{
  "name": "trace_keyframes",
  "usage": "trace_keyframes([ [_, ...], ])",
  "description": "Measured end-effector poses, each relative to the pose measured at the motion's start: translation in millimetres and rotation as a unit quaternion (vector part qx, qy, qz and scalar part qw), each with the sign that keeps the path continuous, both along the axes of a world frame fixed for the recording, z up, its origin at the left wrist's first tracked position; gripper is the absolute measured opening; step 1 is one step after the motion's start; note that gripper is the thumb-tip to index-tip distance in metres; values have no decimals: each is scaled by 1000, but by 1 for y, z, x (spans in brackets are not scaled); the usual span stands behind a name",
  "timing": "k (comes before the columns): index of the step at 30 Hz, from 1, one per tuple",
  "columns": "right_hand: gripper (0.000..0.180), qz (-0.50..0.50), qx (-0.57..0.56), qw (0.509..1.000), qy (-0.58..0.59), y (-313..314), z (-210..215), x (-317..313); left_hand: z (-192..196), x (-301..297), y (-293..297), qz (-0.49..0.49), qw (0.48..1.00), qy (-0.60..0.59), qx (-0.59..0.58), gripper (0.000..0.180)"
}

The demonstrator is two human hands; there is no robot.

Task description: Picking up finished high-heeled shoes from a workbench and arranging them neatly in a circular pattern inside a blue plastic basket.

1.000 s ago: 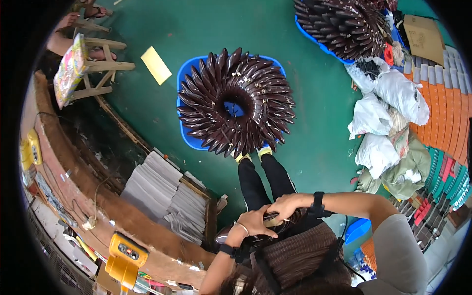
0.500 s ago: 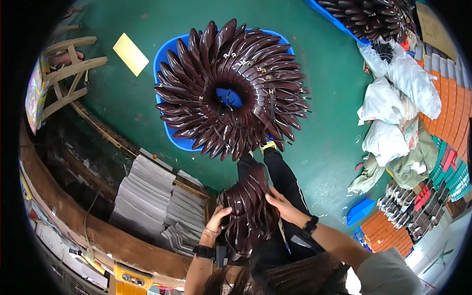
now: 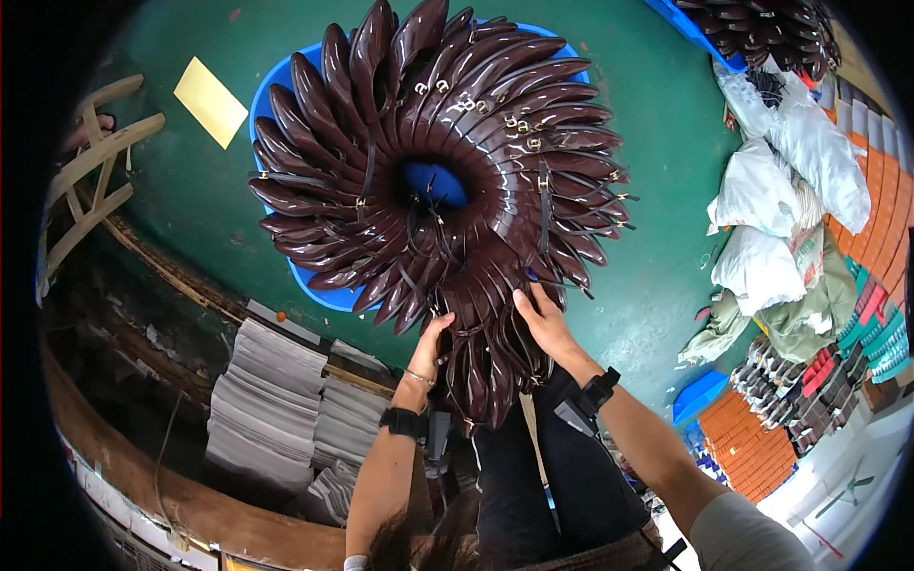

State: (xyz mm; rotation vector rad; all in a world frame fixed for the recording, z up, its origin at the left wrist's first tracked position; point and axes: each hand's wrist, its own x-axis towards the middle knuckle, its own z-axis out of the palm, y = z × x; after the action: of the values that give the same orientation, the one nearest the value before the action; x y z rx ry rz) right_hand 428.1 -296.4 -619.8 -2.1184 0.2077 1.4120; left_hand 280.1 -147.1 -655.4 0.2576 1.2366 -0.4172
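A bunch of glossy dark-brown shoe uppers (image 3: 486, 366) is held between my two hands at the near edge of a large ring of similar uppers (image 3: 328, 233). My left hand (image 3: 430, 352) presses the bunch's left side, thumb on top. On its right side, my right hand (image 3: 547, 325) grips with the thumb up and the fingers partly hidden. The ring, with thin straps and small gold buckles, fills a blue tub (image 3: 328, 297), whose blue bottom shows through the centre hole. The bunch touches the ring's near side.
Grey sheets (image 3: 267, 409) lie stacked at the left beside a wooden bench edge (image 3: 238, 504). A yellow card (image 3: 211, 103) rests on the green floor. White sacks (image 3: 757, 200) and orange boxes (image 3: 747, 452) stand right; another filled tub (image 3: 700, 33) is at the far right.
Both hands have carried the bunch of uppers forward, from above my lap to the near edge of the ring. The view has shifted nearer to the tub.
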Motion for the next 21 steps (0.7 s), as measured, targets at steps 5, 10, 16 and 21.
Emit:
trace_keyframes([
  [5, 55, -31, -4, 999, -38, 8, -15, 10, -20, 24, 16, -41, 998, -11, -37, 60],
  [10, 39, -75, 77, 983, -150, 8, -26, -7, -18, 66, 42, -248, 960, -52, 119, 68],
  [16, 41, -27, 84, 985, -148, 6, -46, -8, -43, 75, 46, -475, 795, -90, 365, 54],
  [21, 46, 15, 52, 991, -122, 2, -31, 2, -8, 88, 32, -517, 580, 0, 629, 45],
])
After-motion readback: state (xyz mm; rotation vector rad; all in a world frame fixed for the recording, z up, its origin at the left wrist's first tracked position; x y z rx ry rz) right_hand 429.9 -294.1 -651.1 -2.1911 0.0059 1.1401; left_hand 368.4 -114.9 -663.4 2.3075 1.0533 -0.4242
